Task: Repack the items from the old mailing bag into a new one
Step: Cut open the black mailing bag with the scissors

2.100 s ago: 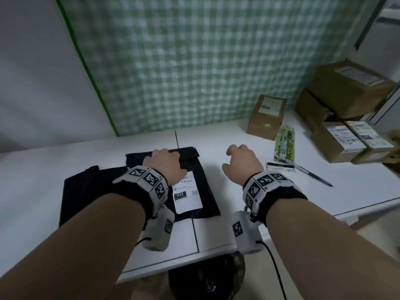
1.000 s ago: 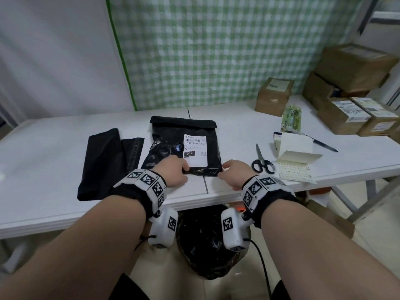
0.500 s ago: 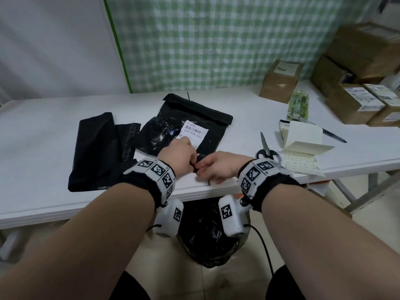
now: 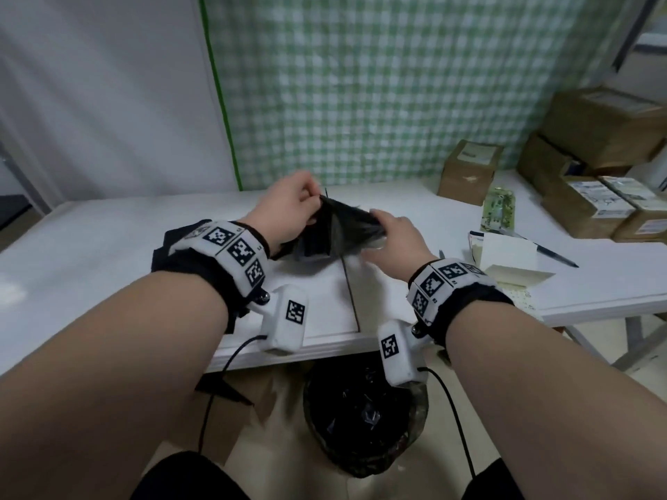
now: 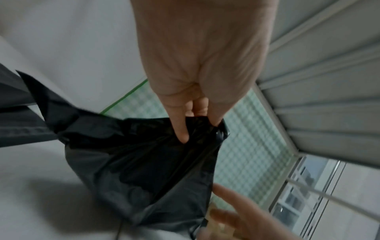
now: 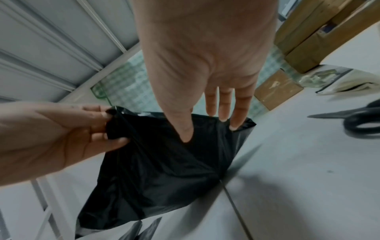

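Note:
The old mailing bag (image 4: 335,234), black and crumpled, hangs lifted above the white table (image 4: 108,247), blurred by motion. My left hand (image 4: 310,207) pinches its upper left corner between thumb and fingers (image 5: 183,129). My right hand (image 4: 379,227) holds the bag's right side, thumb in front and fingers (image 6: 224,112) at the top edge. The bag (image 6: 164,162) sags down to the table in the right wrist view. Its label is not in sight. A stack of folded black new bags (image 4: 162,247) lies at the left, mostly hidden by my left wrist.
Scissors (image 6: 359,123) lie right of the bag. Label sheets (image 4: 505,252), a pen (image 4: 552,252) and a green packet (image 4: 500,207) sit further right. Cardboard boxes (image 4: 469,171) stand at the back right. A lined bin (image 4: 364,416) is under the table edge.
The bag lay flat near the table's front edge with its label up. Both hands have gripped it and lifted it up and away from me.

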The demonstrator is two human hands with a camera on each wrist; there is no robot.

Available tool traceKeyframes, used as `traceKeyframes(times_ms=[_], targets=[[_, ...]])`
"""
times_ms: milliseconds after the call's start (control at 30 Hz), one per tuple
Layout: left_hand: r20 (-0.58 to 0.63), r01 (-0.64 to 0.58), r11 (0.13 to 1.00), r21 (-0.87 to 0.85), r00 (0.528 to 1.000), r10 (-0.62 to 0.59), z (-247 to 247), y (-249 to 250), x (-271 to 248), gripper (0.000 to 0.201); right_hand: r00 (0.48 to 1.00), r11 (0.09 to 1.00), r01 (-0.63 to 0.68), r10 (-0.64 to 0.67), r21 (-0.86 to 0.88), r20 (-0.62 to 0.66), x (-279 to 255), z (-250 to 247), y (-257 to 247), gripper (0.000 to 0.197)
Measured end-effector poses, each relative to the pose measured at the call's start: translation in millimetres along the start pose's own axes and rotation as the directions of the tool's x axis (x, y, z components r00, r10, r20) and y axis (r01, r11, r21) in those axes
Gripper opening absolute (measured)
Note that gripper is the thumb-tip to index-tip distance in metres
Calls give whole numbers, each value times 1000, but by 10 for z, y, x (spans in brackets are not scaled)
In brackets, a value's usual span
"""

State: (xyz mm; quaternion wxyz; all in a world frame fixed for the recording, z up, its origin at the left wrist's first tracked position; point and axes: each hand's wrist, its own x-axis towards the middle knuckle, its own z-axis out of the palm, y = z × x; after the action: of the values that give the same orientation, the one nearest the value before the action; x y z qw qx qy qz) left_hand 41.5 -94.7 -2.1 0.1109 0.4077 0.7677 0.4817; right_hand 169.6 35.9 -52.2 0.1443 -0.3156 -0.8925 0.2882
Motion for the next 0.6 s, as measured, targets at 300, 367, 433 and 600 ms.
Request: traceKeyframes(times_ms=[300,367,433,600], targets=[[-76,-5,952,-307,997,-19,-369,394,-58,21,995,977,-60,42,-203,-94,-23,-236,-161,23],[-83,-32,992,-121,996,22,-408,399,-74,26,992,983,-44,22,-176,-124,-34,-281,-177,21],[-117,-63,989,136,990,80,-443,384,-80,30,981,988,-6,-24,-153,-194,-34,-348,-253,22],[-265,-59,886,460,943,200,-496,337,-57,22,856,972,98,-191,-212,-480,-43,-557,-458,25]])
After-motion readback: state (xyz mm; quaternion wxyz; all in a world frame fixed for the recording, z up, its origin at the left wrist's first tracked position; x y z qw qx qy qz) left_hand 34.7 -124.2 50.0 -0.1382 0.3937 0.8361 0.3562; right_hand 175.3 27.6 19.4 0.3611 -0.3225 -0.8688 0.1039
